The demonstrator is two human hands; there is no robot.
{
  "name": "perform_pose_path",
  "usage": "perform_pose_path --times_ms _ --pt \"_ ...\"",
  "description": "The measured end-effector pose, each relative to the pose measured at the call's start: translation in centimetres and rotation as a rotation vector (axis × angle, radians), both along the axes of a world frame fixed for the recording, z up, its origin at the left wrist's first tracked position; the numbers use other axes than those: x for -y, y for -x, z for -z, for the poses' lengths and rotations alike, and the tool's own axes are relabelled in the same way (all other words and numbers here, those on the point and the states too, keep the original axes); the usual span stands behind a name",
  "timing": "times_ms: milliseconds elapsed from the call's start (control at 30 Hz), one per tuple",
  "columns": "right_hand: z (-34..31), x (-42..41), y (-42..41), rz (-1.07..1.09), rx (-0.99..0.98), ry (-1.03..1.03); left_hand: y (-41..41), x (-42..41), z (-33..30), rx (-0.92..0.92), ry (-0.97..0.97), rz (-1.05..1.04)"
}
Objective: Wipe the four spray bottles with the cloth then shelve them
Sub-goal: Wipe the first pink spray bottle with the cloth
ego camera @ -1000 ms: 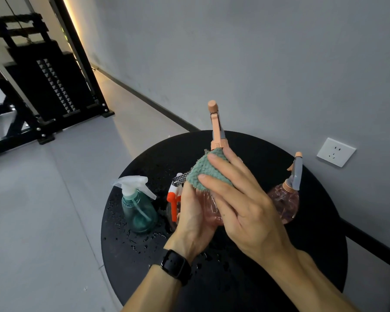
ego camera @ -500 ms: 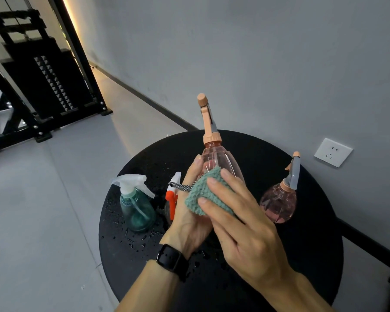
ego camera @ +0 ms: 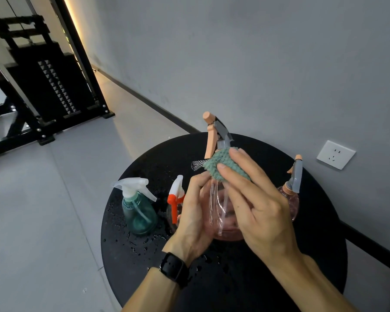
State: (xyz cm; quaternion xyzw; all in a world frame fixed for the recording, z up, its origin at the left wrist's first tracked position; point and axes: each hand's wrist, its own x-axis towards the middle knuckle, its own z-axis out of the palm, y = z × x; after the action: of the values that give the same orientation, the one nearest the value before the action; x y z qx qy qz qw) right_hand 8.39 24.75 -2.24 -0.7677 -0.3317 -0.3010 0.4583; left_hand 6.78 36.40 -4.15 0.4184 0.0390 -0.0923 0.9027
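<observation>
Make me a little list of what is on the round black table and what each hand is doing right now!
Table: round black table, speckled with water drops
Held bottle: clear pink plastic spray bottle with a peach and grey nozzle, lifted and tilted
Left hand: grips the held bottle's body
Right hand: presses a fluffy teal cloth against the bottle's neck
Standing bottles: teal plastic bottle with a white trigger; bottle with an orange and white trigger, mostly hidden; second pink bottle by the wall
Wall: white power socket
</observation>
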Motion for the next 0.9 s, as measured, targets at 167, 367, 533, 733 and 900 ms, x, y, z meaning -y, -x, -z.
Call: perform_pose_path --times_ms 167,367,533,733,900 --pt "-0.2 0.5 0.0 -0.066 -0.109 -0.061 0.2 0.3 -0.1 -0.025 0.005 -0.007" --pt "0.3 0.7 0.6 -0.063 -0.048 -0.049 -0.1 0.3 0.3 -0.034 0.053 -0.021" --pt "1.3 0.4 2.5 -0.056 0.064 0.027 -0.6 -0.1 0.3 -0.053 0.193 -0.04" --pt "1.7 0.6 2.7 -0.006 0.108 0.043 -0.6 0.0 0.8 -0.042 0.173 0.0" --pt "1.4 0.6 1.9 0.009 0.102 0.005 -0.7 0.3 0.4 -0.044 0.086 0.001"
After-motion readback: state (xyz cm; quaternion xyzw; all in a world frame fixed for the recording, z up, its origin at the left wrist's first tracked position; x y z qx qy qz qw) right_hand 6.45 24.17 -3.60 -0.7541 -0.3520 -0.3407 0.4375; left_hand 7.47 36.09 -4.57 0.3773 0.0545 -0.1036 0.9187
